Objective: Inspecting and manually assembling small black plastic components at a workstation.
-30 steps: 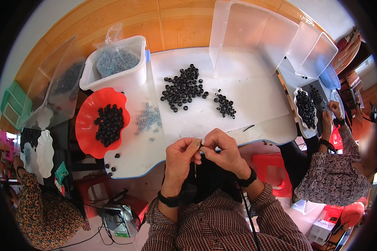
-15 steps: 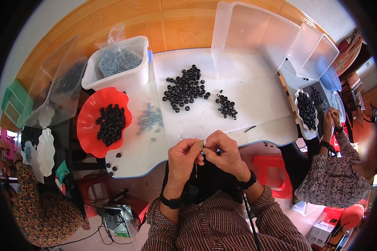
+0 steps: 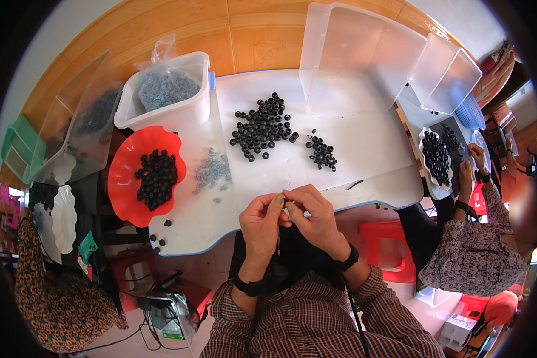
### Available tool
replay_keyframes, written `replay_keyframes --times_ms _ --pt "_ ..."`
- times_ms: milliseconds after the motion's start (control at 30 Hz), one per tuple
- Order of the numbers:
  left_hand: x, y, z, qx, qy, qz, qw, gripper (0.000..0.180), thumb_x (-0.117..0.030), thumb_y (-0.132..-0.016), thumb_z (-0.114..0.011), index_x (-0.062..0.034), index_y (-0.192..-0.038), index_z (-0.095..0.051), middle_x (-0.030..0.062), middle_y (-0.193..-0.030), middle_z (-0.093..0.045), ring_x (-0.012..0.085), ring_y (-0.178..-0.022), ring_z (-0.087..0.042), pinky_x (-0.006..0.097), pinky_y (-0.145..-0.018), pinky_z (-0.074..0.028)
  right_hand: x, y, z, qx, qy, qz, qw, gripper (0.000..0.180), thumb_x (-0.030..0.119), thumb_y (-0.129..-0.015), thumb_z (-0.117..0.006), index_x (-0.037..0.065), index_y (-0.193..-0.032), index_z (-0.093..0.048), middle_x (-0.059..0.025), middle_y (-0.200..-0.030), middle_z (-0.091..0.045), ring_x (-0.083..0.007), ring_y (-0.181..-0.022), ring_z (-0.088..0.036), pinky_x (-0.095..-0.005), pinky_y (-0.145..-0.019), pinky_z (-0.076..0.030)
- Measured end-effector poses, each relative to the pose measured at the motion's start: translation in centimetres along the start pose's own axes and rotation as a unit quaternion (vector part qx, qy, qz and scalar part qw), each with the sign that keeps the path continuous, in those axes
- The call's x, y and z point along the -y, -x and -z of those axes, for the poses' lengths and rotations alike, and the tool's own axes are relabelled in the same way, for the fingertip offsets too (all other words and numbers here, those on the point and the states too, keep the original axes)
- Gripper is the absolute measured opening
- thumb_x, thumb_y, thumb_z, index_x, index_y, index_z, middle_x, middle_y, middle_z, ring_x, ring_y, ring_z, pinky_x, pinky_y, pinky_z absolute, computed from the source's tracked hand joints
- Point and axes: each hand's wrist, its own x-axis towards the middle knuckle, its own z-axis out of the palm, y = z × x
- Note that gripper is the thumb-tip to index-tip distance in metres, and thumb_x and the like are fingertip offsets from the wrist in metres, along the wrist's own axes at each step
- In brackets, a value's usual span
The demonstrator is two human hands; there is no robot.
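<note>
My left hand (image 3: 261, 230) and my right hand (image 3: 317, 222) meet just off the table's front edge. Thumbs and forefingers are pinched together fingertip to fingertip. Whatever sits between them is too small and covered to make out. Beyond my hands, a spread of black ring-shaped pieces (image 3: 262, 130) lies on the white table (image 3: 364, 140). A smaller heap of little black parts (image 3: 321, 154) is to its right. On the left stands a scalloped red bowl (image 3: 120, 194) holding round black pieces (image 3: 157, 179). Beside it are scattered tiny grey-blue bits (image 3: 212, 169).
At the back left, a white tub (image 3: 161, 119) contains a bag of grey-blue bits (image 3: 170, 89). Clear plastic bins (image 3: 358, 53) stand at the back right. Loose black pieces (image 3: 161, 242) lie near the left front edge. Other people (image 3: 477, 250) work on both sides.
My fingers have shifted slightly against each other, still pinched together. The co-worker's hands on the right have moved apart. The view has moved a little.
</note>
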Motion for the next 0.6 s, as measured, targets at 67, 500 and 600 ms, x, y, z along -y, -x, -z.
replay_keyframes --times_ms 67,500,600 --pt "0.0 0.2 -0.2 -0.01 -0.035 -0.028 0.999 0.014 -0.008 -0.093 -0.062 0.0038 -0.099 -0.065 0.0037 -0.073 -0.063 0.0075 -0.059 -0.056 0.021 -0.053 -0.051 -0.3 0.1 0.0 0.006 0.074 0.077 0.994 0.019 -0.003 -0.087 -0.062 -0.001 -0.106 -0.062 -0.0121 -0.096 -0.061 -0.0159 -0.064 -0.062 -0.0271 -0.056 -0.051" --pt "-0.1 -0.4 0.2 -0.09 -0.083 -0.095 0.988 0.017 -0.01 -0.093 -0.063 0.0042 -0.101 -0.064 0.0062 -0.081 -0.065 0.0078 -0.061 -0.057 0.024 -0.055 -0.053 -0.9 1.4 -1.6 -0.057 0.15 0.035 0.986 0.016 -0.002 -0.085 -0.062 0.0 -0.099 -0.055 -0.0166 -0.087 -0.056 -0.0311 -0.066 -0.06 -0.0364 -0.056 -0.049" --pt "0.1 -0.7 0.8 -0.07 0.002 -0.042 0.997 0.018 -0.01 -0.094 -0.062 0.0032 -0.105 -0.065 0.0071 -0.083 -0.066 0.0088 -0.063 -0.059 0.025 -0.057 -0.054 -2.4 0.0 -0.4 -0.061 0.183 0.022 0.981 0.013 -0.001 -0.084 -0.063 0.001 -0.096 -0.057 -0.0148 -0.086 -0.056 -0.0301 -0.065 -0.06 -0.0368 -0.054 -0.048"
